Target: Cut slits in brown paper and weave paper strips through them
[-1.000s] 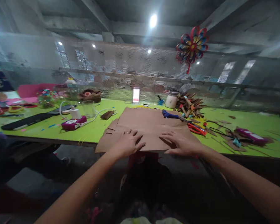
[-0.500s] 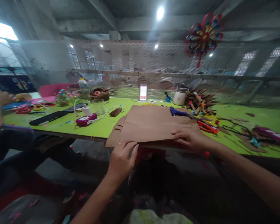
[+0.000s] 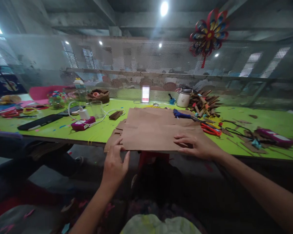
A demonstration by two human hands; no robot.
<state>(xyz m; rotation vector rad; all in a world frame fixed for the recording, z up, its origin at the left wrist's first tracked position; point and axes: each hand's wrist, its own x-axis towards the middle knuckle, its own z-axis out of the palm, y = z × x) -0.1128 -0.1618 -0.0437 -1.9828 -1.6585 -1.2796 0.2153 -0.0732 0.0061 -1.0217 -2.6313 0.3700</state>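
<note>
Brown kraft paper sheets (image 3: 148,128) lie stacked at the table's front edge, the top one wide and lightly creased. At the stack's front left corner my left hand (image 3: 114,164) rests its fingertips on the paper, thumb held apart. My right hand (image 3: 196,146) lies over the front right part of the top sheet, fingers stretched and spread. Neither hand grips anything I can see. A blue-handled tool (image 3: 183,114) lies on the paper's far right corner. Beside the stack are red-handled scissors (image 3: 210,129).
On the green table (image 3: 236,113) stand a jar (image 3: 185,97), a heap of brown paper rolls (image 3: 205,104) and a clear cup (image 3: 97,109). A white cable runs from a charger (image 3: 83,113) on a purple box (image 3: 83,124). A phone (image 3: 145,94) stands at the back. Another person's legs show at left.
My left hand has slid left along the paper's front edge to its corner. My right hand stays on the right part. The other person's hand at far left has mostly left the view.
</note>
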